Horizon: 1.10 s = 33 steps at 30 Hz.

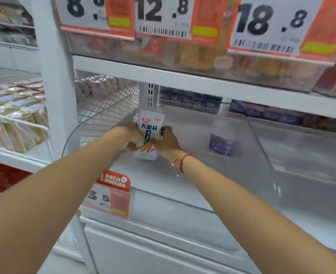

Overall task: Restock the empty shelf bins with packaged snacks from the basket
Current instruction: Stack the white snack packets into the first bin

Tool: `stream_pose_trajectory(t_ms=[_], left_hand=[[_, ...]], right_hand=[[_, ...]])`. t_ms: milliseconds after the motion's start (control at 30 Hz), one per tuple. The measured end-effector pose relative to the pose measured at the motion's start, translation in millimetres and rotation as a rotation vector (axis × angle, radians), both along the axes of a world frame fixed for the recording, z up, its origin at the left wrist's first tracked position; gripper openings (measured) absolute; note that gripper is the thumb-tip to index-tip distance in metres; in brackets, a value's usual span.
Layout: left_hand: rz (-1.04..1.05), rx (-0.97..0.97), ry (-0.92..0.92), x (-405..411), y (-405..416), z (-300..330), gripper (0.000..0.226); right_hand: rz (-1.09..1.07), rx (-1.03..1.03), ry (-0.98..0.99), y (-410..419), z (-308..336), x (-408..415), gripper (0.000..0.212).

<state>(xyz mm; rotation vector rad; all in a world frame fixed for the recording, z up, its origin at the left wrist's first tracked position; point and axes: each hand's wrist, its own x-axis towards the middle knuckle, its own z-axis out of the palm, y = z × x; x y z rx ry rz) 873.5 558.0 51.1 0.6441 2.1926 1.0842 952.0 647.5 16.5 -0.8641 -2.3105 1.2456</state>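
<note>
A white snack packet [150, 123] with dark characters and orange sticks printed on it stands upright at the back left of a clear plastic shelf bin [262, 155]. My left hand [130, 136] grips its left side and my right hand [166, 142], a red string bracelet on its wrist, grips its right side. Both arms reach into the bin over its front wall. A small blue packet [221, 146] lies farther right in the same bin. The basket is out of view.
Orange and white price tags [111, 196] hang on the bin's front edge and on the shelf above [163, 16]. Upper bins hold orange snacks [195, 54]. A wire mesh divider [107, 103] bounds the left. Packets fill a wire rack [14, 115] at far left.
</note>
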Motion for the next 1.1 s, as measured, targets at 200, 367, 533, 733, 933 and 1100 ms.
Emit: stream_pose_trajectory(t_ms=[200, 367, 533, 733, 933, 1100], left_hand=[[0.095, -0.159, 0.48, -5.6, -3.0, -0.6, 0.016], [0.121, -0.403, 0.775, -3.8, -2.2, -1.9, 0.039], [0.05, -0.36, 0.75, -6.7, 0.3, 2.4, 0.045], [-0.092, -0.414, 0.682, -4.7, -0.5, 4.9, 0.035], [0.025, -0.358, 0.825, -3.3, -2.8, 12.0, 0.036], [-0.043, -0.325, 0.821, -6.0, -2.0, 15.8, 0.048]], right_hand=[[-0.087, 0.11, 0.042, 3.6, -6.5, -32.1, 0.045], [-0.105, -0.063, 0.14, 1.4, -17.2, -42.4, 0.043], [-0.108, -0.226, 0.21, 2.0, -20.0, -51.3, 0.058], [0.035, -0.279, 0.142, -5.9, -20.2, -61.2, 0.087], [0.014, -0.332, 0.215, 11.5, -12.5, -53.2, 0.053], [0.035, -0.355, 0.238, 9.8, -14.1, -56.5, 0.046]])
